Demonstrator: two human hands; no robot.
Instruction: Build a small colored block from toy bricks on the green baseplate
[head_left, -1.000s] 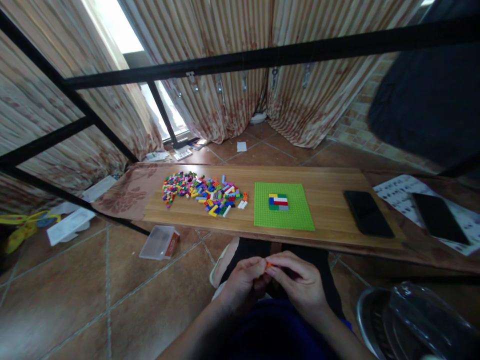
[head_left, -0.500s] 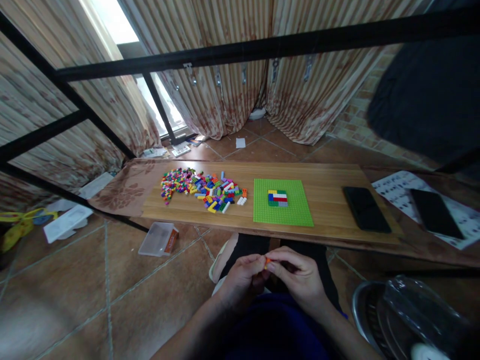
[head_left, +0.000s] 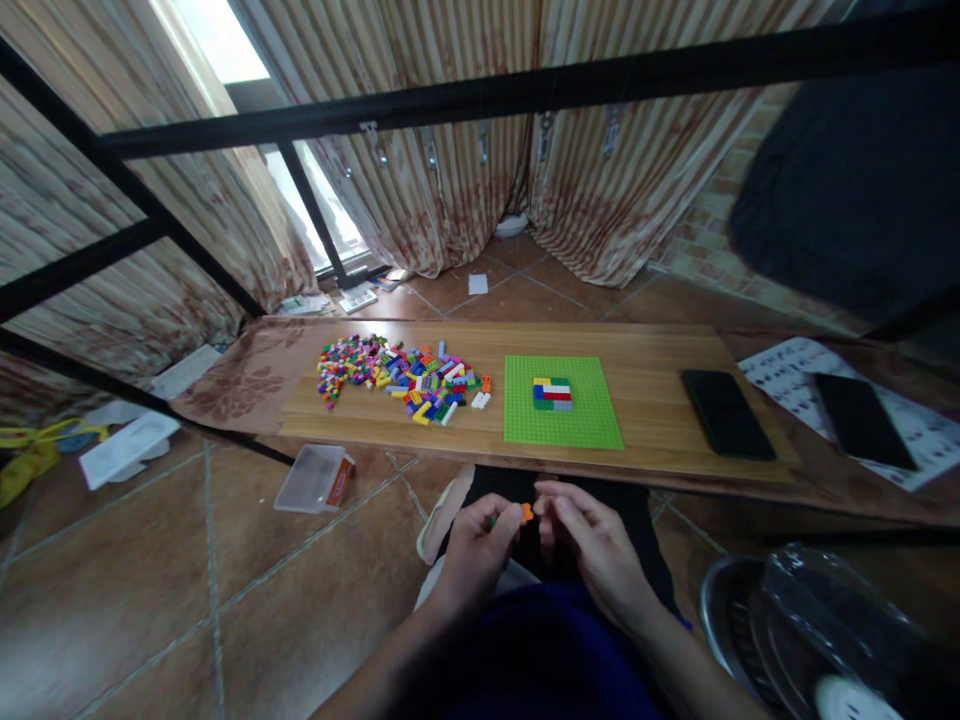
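My left hand (head_left: 480, 545) is closed in a pinch on a small orange brick (head_left: 527, 512), with a bit of green showing beside it. My right hand (head_left: 592, 545) hovers just right of the brick, fingers loosely curled and apart from it, holding nothing I can see. Both hands are low over my lap, below the near edge of the wooden board (head_left: 660, 400). On the board lie a green baseplate (head_left: 525, 425) bearing a small block of coloured bricks (head_left: 553, 394), and to its left a pile of loose bricks (head_left: 397, 377).
Two black phones (head_left: 726, 413) (head_left: 859, 420) lie on the board's right side, the farther one on a printed sheet. A clear plastic box (head_left: 311, 480) lies on the tiled floor. A metal bowl with plastic wrap (head_left: 810, 630) sits at lower right. Black frame bars cross overhead.
My hands were pressed together on the orange brick; now the right hand has let go and drawn slightly away, leaving the brick in my left fingers. The view has shifted a little.
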